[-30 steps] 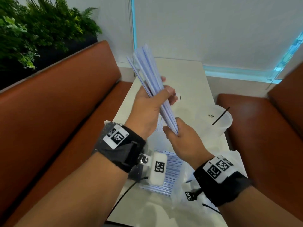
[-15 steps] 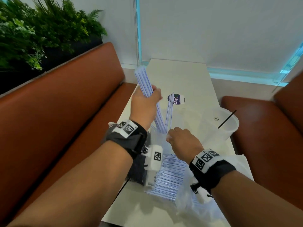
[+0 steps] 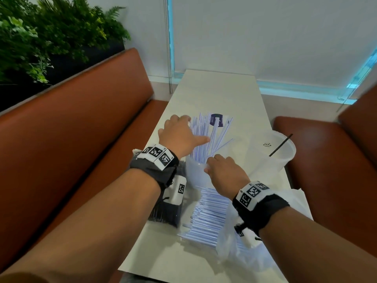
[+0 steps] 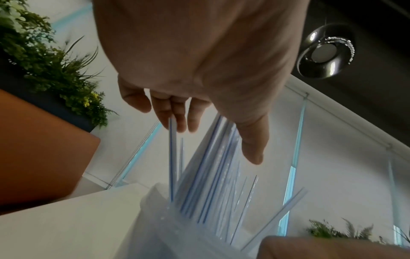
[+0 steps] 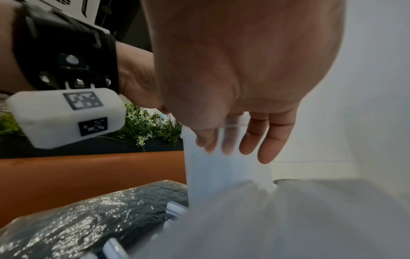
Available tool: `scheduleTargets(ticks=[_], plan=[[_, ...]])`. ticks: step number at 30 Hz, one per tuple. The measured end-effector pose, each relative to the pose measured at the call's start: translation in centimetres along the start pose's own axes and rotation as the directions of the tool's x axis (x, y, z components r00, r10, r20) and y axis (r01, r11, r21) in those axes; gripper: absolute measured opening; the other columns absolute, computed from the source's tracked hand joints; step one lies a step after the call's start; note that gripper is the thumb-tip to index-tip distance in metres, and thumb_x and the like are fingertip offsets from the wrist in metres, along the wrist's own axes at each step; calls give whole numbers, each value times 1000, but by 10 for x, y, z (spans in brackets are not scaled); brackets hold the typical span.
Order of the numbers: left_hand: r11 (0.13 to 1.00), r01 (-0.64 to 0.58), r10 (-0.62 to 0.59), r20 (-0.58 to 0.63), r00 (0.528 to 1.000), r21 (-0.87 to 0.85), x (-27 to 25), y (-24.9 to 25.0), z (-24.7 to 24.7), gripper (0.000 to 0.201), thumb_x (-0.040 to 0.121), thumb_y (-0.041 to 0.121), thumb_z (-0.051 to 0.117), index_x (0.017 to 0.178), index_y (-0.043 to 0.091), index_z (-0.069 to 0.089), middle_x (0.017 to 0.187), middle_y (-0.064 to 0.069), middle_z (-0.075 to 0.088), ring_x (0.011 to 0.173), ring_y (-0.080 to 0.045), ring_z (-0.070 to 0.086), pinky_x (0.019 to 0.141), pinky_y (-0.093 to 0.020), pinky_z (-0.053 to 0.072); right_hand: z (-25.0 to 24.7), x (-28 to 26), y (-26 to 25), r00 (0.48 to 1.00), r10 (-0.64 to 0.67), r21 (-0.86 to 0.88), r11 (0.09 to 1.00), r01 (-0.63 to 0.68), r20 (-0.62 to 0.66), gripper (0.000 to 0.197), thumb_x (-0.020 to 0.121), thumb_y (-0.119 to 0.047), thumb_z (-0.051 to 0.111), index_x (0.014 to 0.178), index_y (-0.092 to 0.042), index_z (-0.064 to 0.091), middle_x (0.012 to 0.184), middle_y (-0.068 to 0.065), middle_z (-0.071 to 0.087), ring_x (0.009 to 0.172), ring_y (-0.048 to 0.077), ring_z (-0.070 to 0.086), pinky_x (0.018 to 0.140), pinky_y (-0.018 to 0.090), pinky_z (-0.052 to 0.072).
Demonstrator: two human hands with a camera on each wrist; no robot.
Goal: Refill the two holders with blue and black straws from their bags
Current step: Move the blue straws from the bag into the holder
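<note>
A fan of blue-striped straws (image 3: 206, 137) stands in the clear holder (image 3: 194, 172) at the table's middle. My left hand (image 3: 181, 133) is spread over their tops, and in the left wrist view its fingers (image 4: 177, 121) lie straight against a straw (image 4: 172, 157). My right hand (image 3: 216, 166) pinches the holder's rim (image 5: 221, 166) between thumb and fingers. A second clear holder (image 3: 271, 154) at the right has one black straw (image 3: 280, 145) in it. Loose blue straws (image 3: 208, 217) lie in their bag near me. The bag of black straws (image 3: 165, 211) lies under my left wrist.
The white table (image 3: 220, 94) runs away from me between two brown benches (image 3: 81, 139). A crumpled white plastic bag (image 3: 244, 248) lies under my right forearm. A dark round sticker (image 3: 216, 119) sits behind the straws. Plants (image 3: 40, 37) stand at the far left.
My left hand brought the bundle of blue straws down into the holder and let go; they have fanned out. My right hand left the bundle's foot and took the holder's rim.
</note>
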State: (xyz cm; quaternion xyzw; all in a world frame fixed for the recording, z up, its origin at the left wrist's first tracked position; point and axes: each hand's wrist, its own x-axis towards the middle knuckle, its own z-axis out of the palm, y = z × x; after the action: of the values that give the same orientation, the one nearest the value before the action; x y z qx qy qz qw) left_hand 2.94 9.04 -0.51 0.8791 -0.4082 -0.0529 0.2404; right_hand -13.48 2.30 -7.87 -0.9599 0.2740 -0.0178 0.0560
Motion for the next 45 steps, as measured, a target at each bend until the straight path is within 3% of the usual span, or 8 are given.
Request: scheduleTargets(ticks=[5, 9, 14, 17, 21, 28, 41, 45], plan=[[995, 11, -12, -11, 1000, -104, -1, -6, -3, 99, 74, 66, 74, 152, 26, 29, 146, -5, 39, 137, -28, 37, 107, -47, 34, -12, -10, 2, 999, -13, 150, 988, 20, -49, 30, 102, -34, 48, 131, -25, 51, 125, -1, 48, 92, 27, 61, 67, 36, 45], [926, -53, 0, -142, 990, -373, 1, -9, -22, 106, 68, 64, 79, 152, 30, 24, 143, -6, 37, 134, -26, 41, 111, -49, 38, -27, -28, 4, 950, 178, 210, 970, -125, -255, 18, 96, -49, 44, 103, -33, 46, 98, -11, 50, 65, 15, 51, 54, 30, 31], [838, -461, 276, -503, 819, -291, -47, 3, -26, 37, 83, 50, 63, 111, 27, 54, 100, 19, 44, 92, -10, 51, 87, -28, 46, -29, -45, 23, 877, 446, -121, 894, -431, 177, 65, 83, -81, 36, 102, -21, 53, 78, -6, 53, 70, 21, 53, 61, 34, 37], [835, -530, 535, -3, 845, -147, -82, 13, 1, 13, 93, 45, 54, 91, 32, 58, 88, 16, 54, 77, -5, 54, 75, -30, 50, -18, -48, 25, 864, 431, -104, 902, -418, 261, 54, 81, -73, 55, 75, -19, 56, 70, -9, 58, 63, 12, 56, 53, 27, 34], [800, -586, 417, 584, 697, 129, -100, 8, 52, 43, 98, 41, 57, 132, 15, 58, 129, -4, 51, 115, -25, 53, 93, -44, 50, -8, -46, 28, 865, 390, 65, 901, -429, 316, 32, 87, -35, 63, 67, -18, 45, 67, -3, 52, 61, 16, 52, 53, 27, 34], [757, -640, 437, 624, 647, 133, -102, 14, 93, 48, 95, 43, 58, 129, 9, 57, 118, -11, 57, 108, -30, 55, 87, -40, 47, -13, -46, 30, 875, 327, 267, 862, -431, 355, 42, 93, -16, 54, 54, -12, 40, 39, -2, 42, 44, 15, 43, 44, 26, 30], [686, -678, 467, 555, 688, 264, -96, 16, 98, 33, 97, 30, 53, 124, 12, 55, 111, -7, 57, 97, -28, 59, 66, -36, 38, -15, -46, 32, 895, 370, 183, 890, -418, 250, 39, 88, -31, 56, 58, -16, 38, 57, -1, 40, 54, 18, 41, 51, 28, 29], [651, -678, 438, 561, 702, 341, -89, 3, 75, 11, 96, 19, 51, 106, 15, 49, 82, -1, 54, 66, -23, 53, 61, -35, 40, -13, -43, 33, 904, 373, 158, 900, -407, 208, 16, 89, -36, 53, 91, -22, 62, 89, -9, 55, 83, 17, 57, 63, 29, 38]])
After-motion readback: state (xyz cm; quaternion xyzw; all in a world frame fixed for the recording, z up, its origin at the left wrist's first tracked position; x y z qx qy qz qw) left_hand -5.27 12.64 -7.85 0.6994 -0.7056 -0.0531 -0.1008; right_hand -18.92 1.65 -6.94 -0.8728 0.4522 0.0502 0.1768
